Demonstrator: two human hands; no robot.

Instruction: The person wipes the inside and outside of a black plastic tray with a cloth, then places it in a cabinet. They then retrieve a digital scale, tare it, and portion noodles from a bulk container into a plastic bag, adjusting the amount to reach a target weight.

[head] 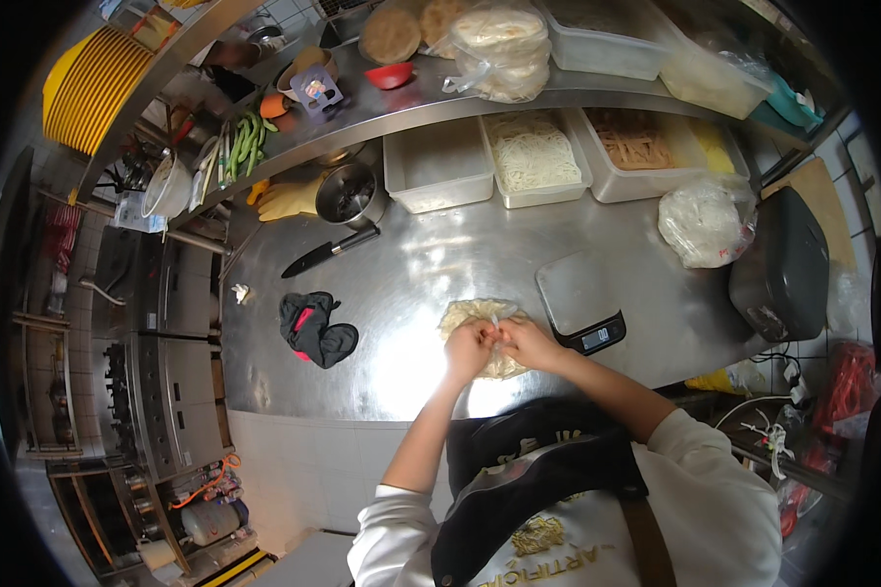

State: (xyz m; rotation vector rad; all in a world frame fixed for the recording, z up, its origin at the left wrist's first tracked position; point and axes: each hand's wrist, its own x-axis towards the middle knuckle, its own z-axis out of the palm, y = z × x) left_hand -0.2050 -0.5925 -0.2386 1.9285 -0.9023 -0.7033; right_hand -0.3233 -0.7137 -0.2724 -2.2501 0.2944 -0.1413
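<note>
Before me on the steel counter lies a clear plastic bag of pale food (504, 368), perhaps noodles. My left hand (471, 348) and my right hand (526, 343) meet over its middle, fingers pinching the gathered plastic neck of the bag. Just right of the bag is a digital kitchen scale (577, 293) with a bare steel plate and a lit display. Farther left lies a dark cloth item with pink parts (316, 330). A black-handled kitchen knife (330, 251) rests behind it. What the fingertips do inside the grip is partly hidden.
Plastic tubs (440, 192), one holding white noodles (536, 158), line the counter's back under a steel shelf (440, 110). A steel pot (349, 197) and a yellow glove (290, 202) stand back left. At right are a tied plastic bag (705, 224) and a dark grey bin (782, 264).
</note>
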